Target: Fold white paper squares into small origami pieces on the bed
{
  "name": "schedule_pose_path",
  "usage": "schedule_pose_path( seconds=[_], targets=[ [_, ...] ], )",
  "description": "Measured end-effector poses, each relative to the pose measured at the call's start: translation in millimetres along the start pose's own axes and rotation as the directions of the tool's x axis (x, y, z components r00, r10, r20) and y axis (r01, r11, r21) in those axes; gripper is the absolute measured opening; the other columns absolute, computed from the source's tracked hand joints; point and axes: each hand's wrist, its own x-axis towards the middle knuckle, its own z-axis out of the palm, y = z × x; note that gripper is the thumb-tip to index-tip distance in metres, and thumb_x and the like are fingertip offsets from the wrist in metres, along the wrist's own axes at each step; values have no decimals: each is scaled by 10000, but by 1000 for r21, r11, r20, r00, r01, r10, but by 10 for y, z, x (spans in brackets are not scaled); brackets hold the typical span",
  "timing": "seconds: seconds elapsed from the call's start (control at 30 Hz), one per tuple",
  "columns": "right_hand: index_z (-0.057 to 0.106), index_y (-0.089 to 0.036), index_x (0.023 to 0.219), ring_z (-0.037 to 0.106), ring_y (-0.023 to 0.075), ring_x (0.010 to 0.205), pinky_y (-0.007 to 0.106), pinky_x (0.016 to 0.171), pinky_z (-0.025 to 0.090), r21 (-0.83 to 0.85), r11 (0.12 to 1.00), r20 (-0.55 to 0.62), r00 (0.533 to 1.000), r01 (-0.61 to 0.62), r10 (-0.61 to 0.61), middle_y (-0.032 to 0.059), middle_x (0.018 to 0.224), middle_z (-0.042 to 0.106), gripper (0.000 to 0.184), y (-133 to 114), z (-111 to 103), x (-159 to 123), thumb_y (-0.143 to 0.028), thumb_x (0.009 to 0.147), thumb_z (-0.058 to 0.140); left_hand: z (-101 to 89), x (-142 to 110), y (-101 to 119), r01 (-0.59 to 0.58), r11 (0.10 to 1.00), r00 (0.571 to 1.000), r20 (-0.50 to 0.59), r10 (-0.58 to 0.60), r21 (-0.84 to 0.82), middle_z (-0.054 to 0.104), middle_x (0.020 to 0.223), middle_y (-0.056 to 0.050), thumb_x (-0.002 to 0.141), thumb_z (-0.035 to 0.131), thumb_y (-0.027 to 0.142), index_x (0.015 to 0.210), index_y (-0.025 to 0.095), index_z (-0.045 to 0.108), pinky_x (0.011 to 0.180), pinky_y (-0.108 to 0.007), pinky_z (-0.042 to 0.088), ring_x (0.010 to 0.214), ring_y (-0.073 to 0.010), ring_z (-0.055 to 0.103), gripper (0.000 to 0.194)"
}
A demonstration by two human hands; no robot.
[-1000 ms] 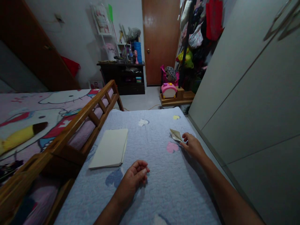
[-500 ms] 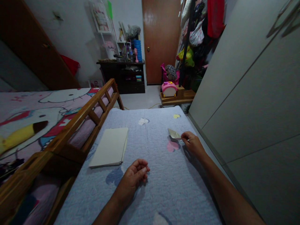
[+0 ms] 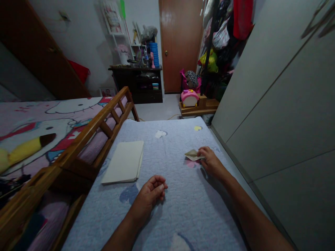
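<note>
My right hand [image 3: 211, 162] pinches one end of a small, pale, creased piece of folded paper [image 3: 192, 155] between thumb and fingers. The paper's pointed end faces left, just over a pink heart on the blue bedspread [image 3: 172, 205]. Its far end is hidden by my fingertips. My left hand [image 3: 151, 193] rests on the bedspread, palm turned inward, with loosely curled fingers and nothing visible in them. Up and to the left of that hand lies a stack of white paper sheets [image 3: 124, 162], which it does not touch.
A wooden bed rail [image 3: 104, 127] borders the left side, with a second bed and a yellow plush toy [image 3: 27, 150] beyond it. Tall grey cabinet doors [image 3: 285, 115] stand close on the right. A pink and white toy case [image 3: 190, 98] sits past the bed's far edge.
My right hand has shifted slightly left with the paper, which now shows a more opened, pointed shape. My left hand stays in place. The view has tilted very slightly.
</note>
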Motion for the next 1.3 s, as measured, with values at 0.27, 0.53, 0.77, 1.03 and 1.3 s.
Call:
schedule_pose_path(
  seconds=[0.27,0.53,0.77,1.03,1.3],
  targets=[
    [728,-208,983,535,236,989,367,876,447,-169,986,27,1000,3,1,95,1086,612,241,-81,153,47,-86,837,580,50,4,58,-17,1000,1000,-14,17,13,642,820,-14,659,835,391,938,170,589,547,-201,409,595,-80,528,432],
    [722,-211,886,581,198,934,321,836,469,51,984,54,984,169,-172,67,988,649,187,-424,128,-48,-97,876,574,51,-53,-19,-266,925,960,-6,278,269,600,1018,-39,805,690,317,1153,229,540,616,-229,471,690,-97,551,389],
    [718,-209,914,594,214,992,351,854,493,112,953,141,945,281,-295,87,1076,638,206,-767,389,-301,-57,833,605,63,-76,-68,-497,413,778,182,601,764,362,1417,-89,874,577,169,1232,301,582,763,-304,551,945,-154,604,381],
    [730,-227,903,543,261,1126,462,954,466,113,952,88,952,284,-295,111,1213,582,162,-803,541,-367,-107,795,715,72,-7,-84,-482,224,755,273,596,847,558,1184,-75,885,534,118,1116,230,626,859,-319,558,933,-173,652,272],
    [742,-205,876,516,269,1151,478,974,462,84,973,73,972,216,-222,126,1228,579,164,-842,591,-404,-72,807,677,109,-3,-71,-430,166,757,255,601,887,545,1137,-75,922,497,151,928,209,622,830,-326,538,919,-182,637,137]
  ],
)
